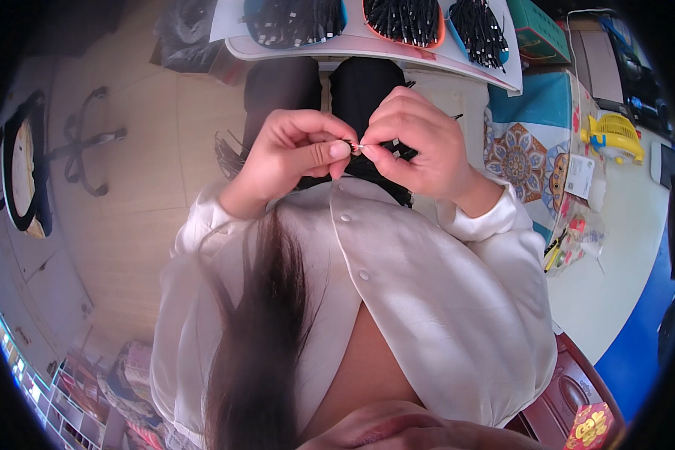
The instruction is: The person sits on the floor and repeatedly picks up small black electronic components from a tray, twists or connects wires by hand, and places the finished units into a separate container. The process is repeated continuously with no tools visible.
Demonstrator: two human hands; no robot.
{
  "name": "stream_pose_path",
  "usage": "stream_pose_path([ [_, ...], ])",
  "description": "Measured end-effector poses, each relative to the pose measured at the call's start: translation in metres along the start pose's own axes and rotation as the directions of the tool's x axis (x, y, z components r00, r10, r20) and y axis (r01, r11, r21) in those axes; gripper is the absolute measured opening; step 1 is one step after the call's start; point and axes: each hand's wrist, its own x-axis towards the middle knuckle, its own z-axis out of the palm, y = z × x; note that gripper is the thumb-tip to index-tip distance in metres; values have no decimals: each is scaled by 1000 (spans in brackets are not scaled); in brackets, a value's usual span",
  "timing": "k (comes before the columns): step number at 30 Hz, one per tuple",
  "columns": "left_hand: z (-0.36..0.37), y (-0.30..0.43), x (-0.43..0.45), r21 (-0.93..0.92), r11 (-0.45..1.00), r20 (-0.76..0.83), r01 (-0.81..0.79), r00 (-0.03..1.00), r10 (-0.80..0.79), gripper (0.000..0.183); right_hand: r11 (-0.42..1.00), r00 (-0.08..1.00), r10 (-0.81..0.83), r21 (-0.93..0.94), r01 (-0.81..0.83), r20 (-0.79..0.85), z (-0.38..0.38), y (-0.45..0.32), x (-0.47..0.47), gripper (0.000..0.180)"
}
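My left hand (298,152) pinches a small cable end (354,145) between thumb and fingertips. Short coloured wires show at its tip, red among them. From the other side, the thumb and forefinger of my right hand (422,140) close on a tiny silvery piece (361,147) at those wires; whether it is a connector or bare wire is too small to tell. Both hands meet above my lap. Beneath them lie black cables (400,149), partly hidden by my right hand. Loose cable strands (230,153) stick out left of my left wrist.
Ahead, a white table (337,52) bears blue, orange and blue trays full of black cables (402,19) with metal plugs. At right, a side table carries a yellow fan (616,138) and yellow-handled pliers (554,256). A chair's wheeled base (84,140) stands left.
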Motion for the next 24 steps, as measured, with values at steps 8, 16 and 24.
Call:
stream_pose_path([
  [8,8,19,-4,439,873,-17,-211,970,243,9,996,1000,11,-85,-13,-18,-8,-4,1,24],
  [16,13,18,-5,659,702,7,-271,935,354,10,862,959,-278,-453,228,-46,0,-7,3,25],
  [24,20,22,-5,909,108,241,-402,721,650,15,918,961,-147,-393,45,-233,7,-9,1,21],
])
